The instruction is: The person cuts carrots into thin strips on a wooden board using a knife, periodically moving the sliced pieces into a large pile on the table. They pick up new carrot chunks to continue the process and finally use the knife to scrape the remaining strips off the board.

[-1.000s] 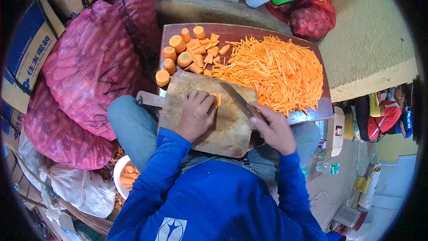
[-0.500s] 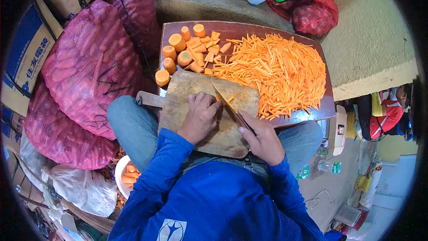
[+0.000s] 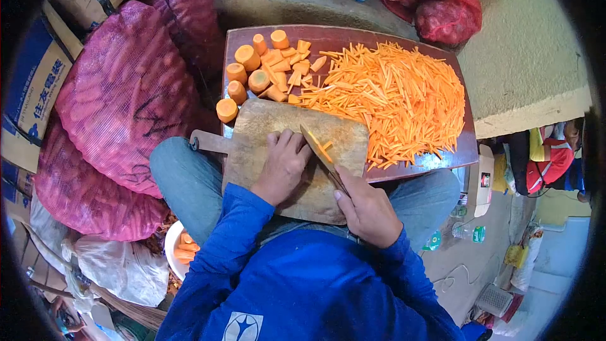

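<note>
Carrot sticks (image 3: 327,146), only a few, lie on the cutting board (image 3: 255,151) against and just right of the knife (image 3: 317,148), and more of them show now than half a second ago, so the slicing looks to be moving along. The blade, angled away to the upper left, has come in close to the fingers of the left hand (image 3: 281,167), where a moment earlier it stood further off. Of the two hands, the right (image 3: 372,211) is wrapped around the knife handle; the left is curled narrow, fingertips down on the wood, and whether it pins a piece of carrot I cannot tell. Plain board shows right of the blade, up to the right edge, and above the left fingers; the near edge sits close to the blue shirt (image 3: 303,278), leaving little room for the wrists. Past the board's far edge, carrot chunks (image 3: 247,58) stand on the left of the bench (image 3: 465,151), and the shredded heap (image 3: 404,101) reaches close to the board's upper right corner. Mesh sacks (image 3: 123,88) and a white bowl (image 3: 170,251) flank the left knee
</note>
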### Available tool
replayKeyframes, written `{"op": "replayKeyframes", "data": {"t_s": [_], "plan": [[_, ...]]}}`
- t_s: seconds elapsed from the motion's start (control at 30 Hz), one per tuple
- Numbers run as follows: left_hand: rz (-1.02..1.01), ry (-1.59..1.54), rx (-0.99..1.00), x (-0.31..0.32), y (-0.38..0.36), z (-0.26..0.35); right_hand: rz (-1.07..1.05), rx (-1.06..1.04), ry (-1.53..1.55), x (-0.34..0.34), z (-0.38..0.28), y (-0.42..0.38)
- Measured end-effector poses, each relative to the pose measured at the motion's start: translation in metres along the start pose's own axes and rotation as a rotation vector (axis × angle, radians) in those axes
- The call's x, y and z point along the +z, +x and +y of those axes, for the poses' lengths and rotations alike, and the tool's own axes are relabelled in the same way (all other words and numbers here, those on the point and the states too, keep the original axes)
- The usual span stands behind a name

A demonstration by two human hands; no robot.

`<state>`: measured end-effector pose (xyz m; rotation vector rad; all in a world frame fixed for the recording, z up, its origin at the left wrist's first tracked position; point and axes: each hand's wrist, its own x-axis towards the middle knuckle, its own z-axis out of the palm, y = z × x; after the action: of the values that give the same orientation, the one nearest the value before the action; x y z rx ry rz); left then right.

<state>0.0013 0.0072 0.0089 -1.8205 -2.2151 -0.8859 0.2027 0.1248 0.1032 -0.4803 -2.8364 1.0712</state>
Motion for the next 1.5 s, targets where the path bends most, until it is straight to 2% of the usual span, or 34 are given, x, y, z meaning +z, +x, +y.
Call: {"op": "replayKeyframes", "data": {"t_s": [0.27,0.43,0.73,0.87,0.93,1.03,1.5], "plan": [[-0.019,-0.072,-0.033,0.002,-0.002,-0.002,-0.031,0.098,0.011,0.014,0.004,0.018],[0.030,-0.106,-0.067,-0.002,0.000,0.001,-0.021,0.012,-0.008,0.008,0.002,0.014],[0.022,-0.037,-0.060,0.003,-0.004,-0.002,0.004,0.014,0.096,0.009,0.002,0.023],[0.059,-0.064,-0.090,0.003,-0.004,0.002,-0.066,0.068,0.067,0.010,0.001,0.028],[0.058,-0.058,-0.112,0.001,-0.003,-0.002,0.021,-0.032,0.087,0.010,0.002,0.027],[0.061,-0.061,-0.130,0.001,-0.006,0.000,-0.040,0.016,0.073,0.015,0.005,0.030],[0.118,-0.089,-0.144,0.002,-0.008,-0.002,-0.030,0.017,0.055,0.016,-0.001,0.031]]}}
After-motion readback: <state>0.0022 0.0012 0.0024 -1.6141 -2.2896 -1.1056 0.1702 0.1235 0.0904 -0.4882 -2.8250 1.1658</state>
